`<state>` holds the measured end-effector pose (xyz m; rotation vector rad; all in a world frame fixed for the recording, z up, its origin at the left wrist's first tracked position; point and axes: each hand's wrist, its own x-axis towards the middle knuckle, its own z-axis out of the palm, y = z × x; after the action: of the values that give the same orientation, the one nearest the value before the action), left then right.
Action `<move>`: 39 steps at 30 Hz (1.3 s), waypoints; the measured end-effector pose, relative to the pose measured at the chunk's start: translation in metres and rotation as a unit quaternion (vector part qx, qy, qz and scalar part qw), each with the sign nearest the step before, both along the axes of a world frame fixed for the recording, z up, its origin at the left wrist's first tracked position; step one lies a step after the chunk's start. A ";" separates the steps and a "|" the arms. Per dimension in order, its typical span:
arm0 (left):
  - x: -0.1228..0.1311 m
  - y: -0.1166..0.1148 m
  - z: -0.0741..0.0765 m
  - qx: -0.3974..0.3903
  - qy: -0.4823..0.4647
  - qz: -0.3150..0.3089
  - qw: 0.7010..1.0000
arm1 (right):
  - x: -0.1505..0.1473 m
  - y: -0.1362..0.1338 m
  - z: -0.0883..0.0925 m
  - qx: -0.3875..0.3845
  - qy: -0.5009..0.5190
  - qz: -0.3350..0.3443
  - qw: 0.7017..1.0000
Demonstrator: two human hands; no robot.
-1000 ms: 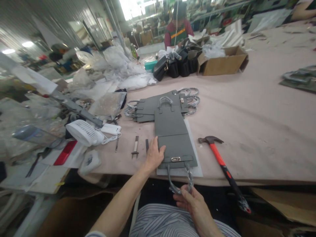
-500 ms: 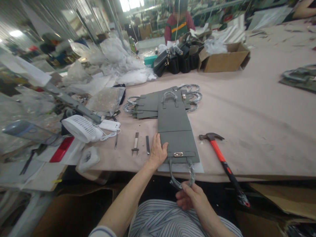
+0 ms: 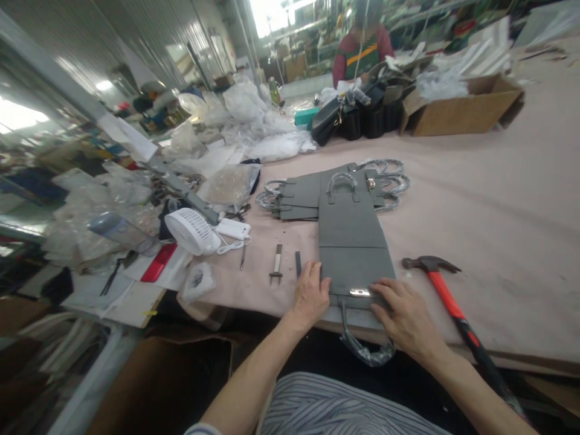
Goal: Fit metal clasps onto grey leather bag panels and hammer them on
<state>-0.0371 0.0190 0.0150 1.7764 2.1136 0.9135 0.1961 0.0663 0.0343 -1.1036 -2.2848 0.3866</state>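
Note:
A long grey handbag panel [image 3: 356,266] lies flat near the table's front edge, a crease across its middle. It has a shiny metal clasp [image 3: 359,292] close to its near end. A plastic-wrapped handle [image 3: 369,356] hangs from that end over the table edge. My left hand [image 3: 312,293] rests on the panel's left edge, fingers stretched forward and thumb apart. On the near right corner, beside the clasp, lies my right hand [image 3: 405,311], fingers out and thumb spread; its fingers cover that corner. The panel's far end overlaps a stack of similar grey panels [image 3: 299,196].
A claw hammer [image 3: 446,293] lies to the right. On the left are a slim metal tool [image 3: 277,264], a dark bar [image 3: 298,263], a white fan [image 3: 193,231] and a red phone-like object [image 3: 159,263]. Black bags [image 3: 351,118] and a carton [image 3: 462,115] stand behind, near another person [image 3: 362,51].
My right hand has let go of the wrapped handle and moved up onto the panel's near right corner. The handle now hangs lower. The view has swung left.

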 end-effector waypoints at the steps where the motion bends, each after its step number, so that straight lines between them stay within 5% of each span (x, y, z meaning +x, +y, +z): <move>1: -0.004 -0.006 0.002 0.004 0.002 -0.007 1.000 | 0.000 0.000 -0.005 0.002 -0.010 0.004 1.000; 6: -0.016 -0.021 0.017 0.020 0.026 -0.052 0.998 | 0.005 -0.005 -0.009 -0.005 0.014 0.003 1.000; 15: 0.008 -0.006 0.039 -0.016 0.106 -0.186 0.977 | 0.007 0.000 -0.005 -0.003 0.007 0.012 1.000; 29: 0.000 -0.006 0.034 -0.013 0.103 -0.227 0.968 | 0.006 0.001 0.002 -0.039 -0.023 0.002 0.999; 34: -0.010 -0.013 0.029 0.035 0.004 -0.171 0.985 | 0.010 0.003 0.004 -0.048 -0.019 -0.004 0.999; 39: -0.065 -0.010 0.033 -0.016 0.020 0.048 0.999 | -0.007 -0.006 0.003 0.011 -0.053 -0.028 0.998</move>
<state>-0.1016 0.0090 0.0483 1.7049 2.2432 0.8688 0.1889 0.0603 0.0373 -1.2017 -2.3384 0.2866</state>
